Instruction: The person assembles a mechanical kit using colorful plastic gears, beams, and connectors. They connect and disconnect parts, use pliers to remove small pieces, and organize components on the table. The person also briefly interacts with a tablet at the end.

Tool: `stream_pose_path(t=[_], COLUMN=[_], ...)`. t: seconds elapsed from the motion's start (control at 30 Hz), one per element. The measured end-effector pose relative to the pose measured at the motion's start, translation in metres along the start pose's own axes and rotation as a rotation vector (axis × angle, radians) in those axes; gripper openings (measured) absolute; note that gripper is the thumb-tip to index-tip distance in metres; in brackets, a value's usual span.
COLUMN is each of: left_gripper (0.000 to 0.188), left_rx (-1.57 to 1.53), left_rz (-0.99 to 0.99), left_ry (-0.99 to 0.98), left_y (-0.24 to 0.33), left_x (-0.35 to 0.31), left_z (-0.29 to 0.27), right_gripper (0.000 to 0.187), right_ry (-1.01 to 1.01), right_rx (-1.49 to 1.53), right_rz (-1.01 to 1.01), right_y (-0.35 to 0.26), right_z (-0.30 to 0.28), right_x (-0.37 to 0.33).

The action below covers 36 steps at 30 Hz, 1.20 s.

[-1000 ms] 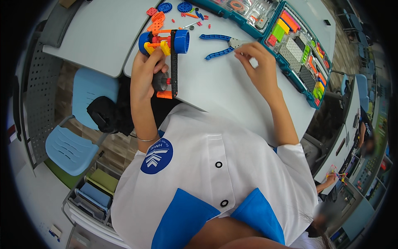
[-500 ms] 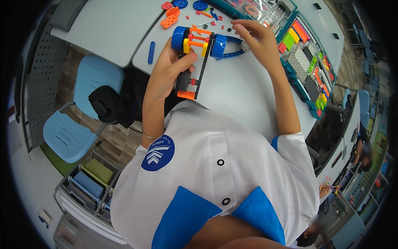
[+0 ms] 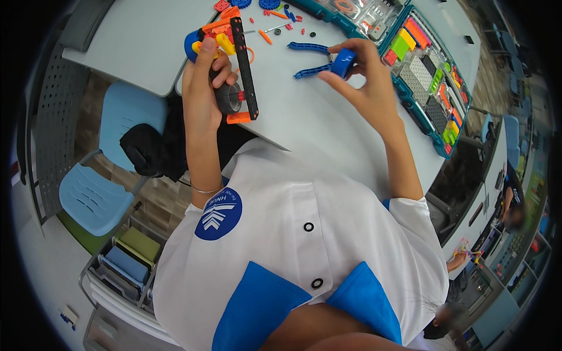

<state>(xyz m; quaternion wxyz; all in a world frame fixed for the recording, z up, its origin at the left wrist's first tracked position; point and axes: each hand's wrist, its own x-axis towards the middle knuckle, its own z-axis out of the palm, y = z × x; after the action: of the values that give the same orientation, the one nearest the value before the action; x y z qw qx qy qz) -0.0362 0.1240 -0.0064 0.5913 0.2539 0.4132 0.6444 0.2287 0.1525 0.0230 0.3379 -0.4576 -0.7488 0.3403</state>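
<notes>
My left hand (image 3: pixel 202 88) is closed around a building-kit vehicle model (image 3: pixel 244 73). A long black perforated beam, orange and yellow pieces, a blue wheel at the far end and a grey round part near my palm make it up. In my right hand (image 3: pixel 372 82), a loose blue wheel (image 3: pixel 344 62) is held between thumb and fingers, apart from the model. Just left of that hand a blue plier-like tool (image 3: pixel 310 47) lies on the table with its two arms spread; its other end is partly hidden behind the wheel and fingers.
Loose small parts (image 3: pixel 281 14) and blue gears (image 3: pixel 268 4) are scattered at the table's far side. To the right lies an open teal case (image 3: pixel 433 131) of colourful pieces. Blue chairs (image 3: pixel 96 199) stand to the left; another person's hand (image 3: pixel 456 261) shows at far right.
The near-right blue wheel has come off the model into my right hand. My left hand has moved left, turning the model, and the two hands are farther apart.
</notes>
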Motion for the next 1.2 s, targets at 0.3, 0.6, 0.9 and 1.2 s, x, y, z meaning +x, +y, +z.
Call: stream_pose_path(t=[0.3, 0.6, 0.9, 1.2], left_gripper=[0.035, 0.031, 0.047, 0.026], left_rx=[-0.038, -0.024, 0.087, 0.754], left_rz=[-0.021, -0.108, -0.073, 0.609], left_ry=[0.050, -0.074, -0.318, -0.292], left_y=[0.005, 0.005, -0.020, -0.010], left_x=[-0.010, -0.017, -0.029, -0.028], left_z=[-0.002, 0.006, 0.052, 0.059], right_gripper=[0.061, 0.057, 0.060, 0.050], right_ry=[-0.147, -0.063, -0.167, 0.015], right_rx=[-0.408, -0.148, 0.560, 0.955], right_rz=[-0.402, -0.251, 0.065, 0.314], right_y=[0.009, 0.002, -0.027, -0.006], right_z=[0.085, 0.053, 0.027, 0.020], right_x=[0.023, 0.023, 0.011, -0.027])
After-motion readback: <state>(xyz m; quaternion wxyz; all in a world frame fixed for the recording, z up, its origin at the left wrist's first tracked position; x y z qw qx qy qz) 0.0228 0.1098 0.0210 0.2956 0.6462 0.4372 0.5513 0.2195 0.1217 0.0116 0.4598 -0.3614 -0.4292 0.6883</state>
